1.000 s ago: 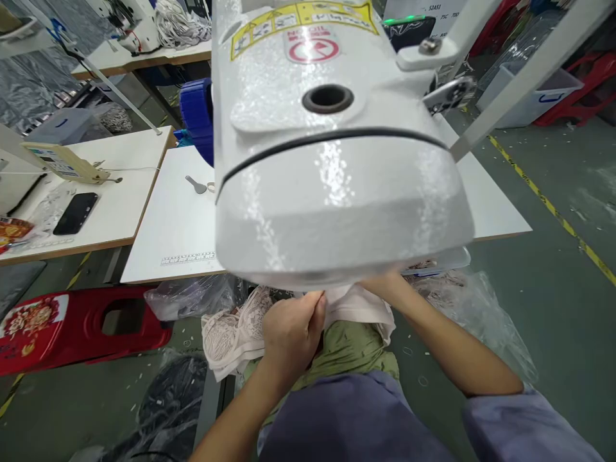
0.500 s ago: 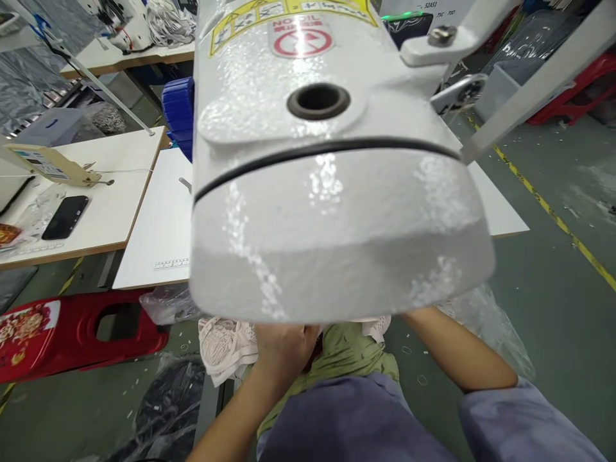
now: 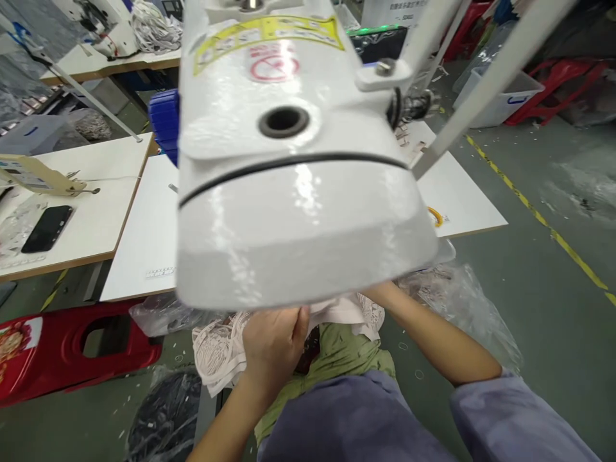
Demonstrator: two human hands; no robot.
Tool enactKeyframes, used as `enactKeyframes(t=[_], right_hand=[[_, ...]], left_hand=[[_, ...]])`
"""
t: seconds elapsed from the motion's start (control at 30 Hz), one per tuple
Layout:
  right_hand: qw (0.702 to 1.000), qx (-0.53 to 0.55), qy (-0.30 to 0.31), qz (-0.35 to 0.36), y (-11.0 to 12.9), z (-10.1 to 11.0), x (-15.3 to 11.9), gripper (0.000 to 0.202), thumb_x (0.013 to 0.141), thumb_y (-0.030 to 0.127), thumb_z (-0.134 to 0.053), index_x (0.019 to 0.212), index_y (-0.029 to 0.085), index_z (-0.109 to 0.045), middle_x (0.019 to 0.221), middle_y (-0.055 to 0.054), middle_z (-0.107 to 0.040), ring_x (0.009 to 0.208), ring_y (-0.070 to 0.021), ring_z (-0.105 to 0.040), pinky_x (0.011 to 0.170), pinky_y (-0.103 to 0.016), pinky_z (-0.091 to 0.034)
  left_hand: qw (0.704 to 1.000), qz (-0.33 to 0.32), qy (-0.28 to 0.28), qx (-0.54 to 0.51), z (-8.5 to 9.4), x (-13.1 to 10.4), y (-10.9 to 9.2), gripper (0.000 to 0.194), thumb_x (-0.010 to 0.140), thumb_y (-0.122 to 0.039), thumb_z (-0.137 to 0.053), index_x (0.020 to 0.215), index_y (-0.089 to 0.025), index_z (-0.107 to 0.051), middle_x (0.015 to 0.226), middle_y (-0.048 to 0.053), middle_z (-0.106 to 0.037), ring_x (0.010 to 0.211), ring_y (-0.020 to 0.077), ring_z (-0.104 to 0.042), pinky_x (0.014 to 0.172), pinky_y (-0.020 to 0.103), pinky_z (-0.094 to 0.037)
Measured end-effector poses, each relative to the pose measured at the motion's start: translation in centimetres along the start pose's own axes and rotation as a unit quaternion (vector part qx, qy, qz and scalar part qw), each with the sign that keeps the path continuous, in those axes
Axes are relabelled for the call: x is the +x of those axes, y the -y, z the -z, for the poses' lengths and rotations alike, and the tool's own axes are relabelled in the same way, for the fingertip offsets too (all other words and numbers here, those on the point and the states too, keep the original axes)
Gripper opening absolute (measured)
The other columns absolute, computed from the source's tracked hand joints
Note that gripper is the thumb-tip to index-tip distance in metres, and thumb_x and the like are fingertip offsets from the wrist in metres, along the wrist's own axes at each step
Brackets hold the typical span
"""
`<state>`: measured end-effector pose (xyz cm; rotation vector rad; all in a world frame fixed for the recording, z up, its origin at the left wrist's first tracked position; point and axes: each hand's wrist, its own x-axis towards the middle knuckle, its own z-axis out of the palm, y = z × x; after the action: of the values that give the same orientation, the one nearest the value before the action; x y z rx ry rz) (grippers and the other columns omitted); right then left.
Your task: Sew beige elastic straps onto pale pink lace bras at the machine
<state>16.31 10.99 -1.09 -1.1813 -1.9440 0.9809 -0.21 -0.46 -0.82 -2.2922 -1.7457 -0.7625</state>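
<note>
A large white sewing machine head (image 3: 298, 231) fills the middle of the view and hides much of the work below it. Under its front edge, my left hand (image 3: 276, 337) is closed on pale pink lace fabric (image 3: 219, 350), thumb pressed against the fingers. The fabric spreads to both sides of that hand and lies over my lap. My right hand is hidden behind the machine head; only its wrist (image 3: 382, 292) and forearm show, reaching in beside the fabric's right part.
White tabletops (image 3: 462, 192) flank the machine. A black phone (image 3: 47, 229) lies on the left table. At the lower left is a red stool (image 3: 122, 346); clear plastic bags (image 3: 462, 308) hang at the right. A white post slants at the upper right.
The view has shifted, so the machine head appears smaller and further left. More of my left hand, the pink fabric and the right table now shows.
</note>
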Motion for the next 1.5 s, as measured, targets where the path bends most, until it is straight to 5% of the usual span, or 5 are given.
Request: enactKeyframes(t=[0.27, 1.03, 1.37, 1.5], right_hand=[[0.999, 0.029, -0.003, -0.027, 0.1, -0.2, -0.4, 0.014, 0.091, 0.031, -0.056, 0.095, 0.024, -0.067, 0.071, 0.000, -0.064, 0.067, -0.0182, -0.059, 0.065, -0.032, -0.049], [0.996, 0.077, -0.005, -0.046, 0.4, 1.3, -1.2, 0.021, 0.087, 0.035, -0.054, 0.090, 0.018, -0.067, 0.074, 0.001, -0.065, 0.065, -0.0128, -0.051, 0.062, -0.025, -0.037], [0.987, 0.147, -0.018, -0.061, -0.2, 0.6, -1.2, 0.019, 0.086, 0.036, -0.057, 0.089, 0.018, -0.062, 0.072, 0.002, -0.061, 0.065, -0.0130, -0.051, 0.061, -0.025, -0.037], [0.951, 0.285, -0.050, -0.109, -0.3, -0.7, -2.4, 0.030, 0.080, 0.048, -0.067, 0.087, 0.021, -0.057, 0.071, 0.004, -0.054, 0.067, -0.0134, -0.049, 0.062, -0.025, -0.039]], left_hand=[[1.000, -0.007, -0.006, -0.025, 0.3, -0.6, 0.9, 0.027, 0.101, -0.026, -0.047, 0.098, -0.018, -0.073, 0.069, 0.002, -0.075, 0.055, 0.0142, -0.064, 0.059, 0.027, -0.039], [0.995, -0.090, -0.052, -0.006, -0.2, 0.8, 0.5, 0.026, 0.100, -0.023, -0.050, 0.092, -0.013, -0.073, 0.057, 0.000, -0.068, 0.048, 0.0142, -0.060, 0.053, 0.028, -0.037], [0.996, -0.034, -0.035, -0.068, -0.2, 0.1, 0.8, 0.029, 0.102, -0.027, -0.046, 0.097, -0.015, -0.072, 0.078, 0.005, -0.078, 0.063, 0.0158, -0.071, 0.060, 0.025, -0.048], [0.994, -0.011, -0.033, -0.105, 0.1, 0.3, 0.8, 0.027, 0.101, -0.027, -0.047, 0.098, -0.017, -0.072, 0.085, 0.006, -0.079, 0.070, 0.0179, -0.074, 0.063, 0.025, -0.053]])
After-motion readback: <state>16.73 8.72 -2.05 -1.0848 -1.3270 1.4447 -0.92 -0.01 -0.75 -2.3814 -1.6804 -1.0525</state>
